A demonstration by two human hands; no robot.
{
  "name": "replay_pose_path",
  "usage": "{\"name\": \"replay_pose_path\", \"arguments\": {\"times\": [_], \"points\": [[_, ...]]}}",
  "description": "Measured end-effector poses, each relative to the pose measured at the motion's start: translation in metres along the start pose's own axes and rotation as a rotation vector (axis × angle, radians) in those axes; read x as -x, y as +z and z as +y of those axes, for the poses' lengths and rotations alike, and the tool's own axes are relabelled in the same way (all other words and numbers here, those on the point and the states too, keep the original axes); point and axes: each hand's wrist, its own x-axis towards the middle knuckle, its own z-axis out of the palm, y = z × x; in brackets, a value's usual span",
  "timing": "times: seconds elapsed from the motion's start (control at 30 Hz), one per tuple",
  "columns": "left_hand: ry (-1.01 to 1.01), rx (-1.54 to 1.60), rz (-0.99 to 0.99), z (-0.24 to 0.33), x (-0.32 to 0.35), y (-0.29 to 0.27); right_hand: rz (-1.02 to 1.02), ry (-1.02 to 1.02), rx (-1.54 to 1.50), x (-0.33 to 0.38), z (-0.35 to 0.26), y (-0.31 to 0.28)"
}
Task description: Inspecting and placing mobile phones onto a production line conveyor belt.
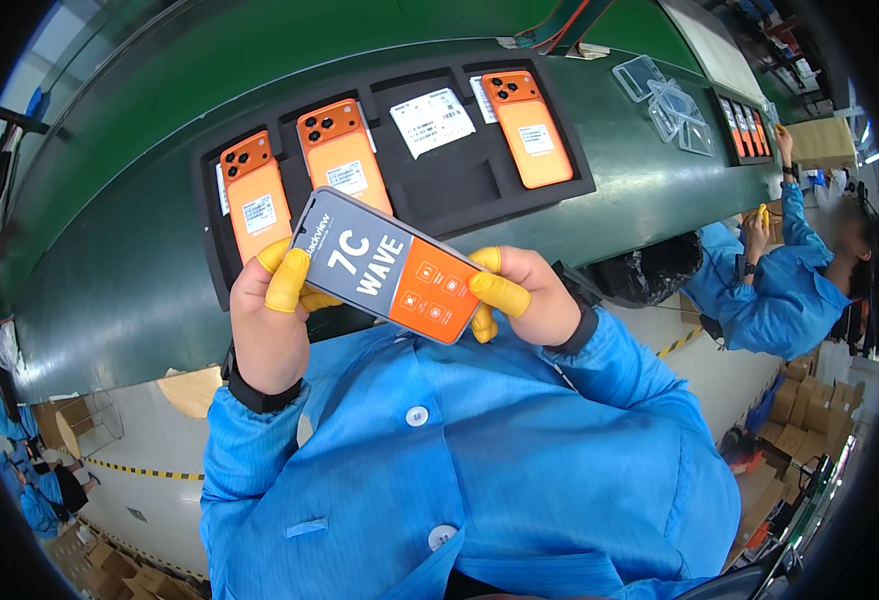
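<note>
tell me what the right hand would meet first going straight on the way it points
The phone, which the right hand holds near its orange end. Beyond, toward the picture's left, the left hand would probably come next, though depth is unclear.

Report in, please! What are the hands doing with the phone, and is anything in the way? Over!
Left hand and right hand gripping phone, front up. Three orange-backed phones in black tray beyond. Nothing visible blocking the grip.

Head-worn fisheye, facing down, workbench near
</note>
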Motion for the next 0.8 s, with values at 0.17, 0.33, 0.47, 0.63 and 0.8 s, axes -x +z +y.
{"name": "replay_pose_path", "arguments": {"times": [0.17,0.33,0.47,0.63,0.8], "points": [[-0.034,-0.011,-0.046,0.008,-0.008,0.012,0.121,-0.062,-0.218,0.001,0.0,-0.003],[-0.076,-0.059,-0.082,0.005,-0.011,0.013,0.389,-0.122,-0.471,-0.02,-0.012,-0.001],[-0.086,-0.075,-0.112,-0.002,-0.009,0.01,0.48,-0.06,-0.494,-0.044,-0.015,0.0],[-0.082,-0.072,-0.113,-0.001,-0.007,0.006,0.367,-0.051,-0.413,-0.046,-0.016,0.005],[-0.108,-0.074,-0.086,-0.004,-0.007,0.002,0.345,-0.105,-0.242,-0.031,-0.01,0.003]]}}
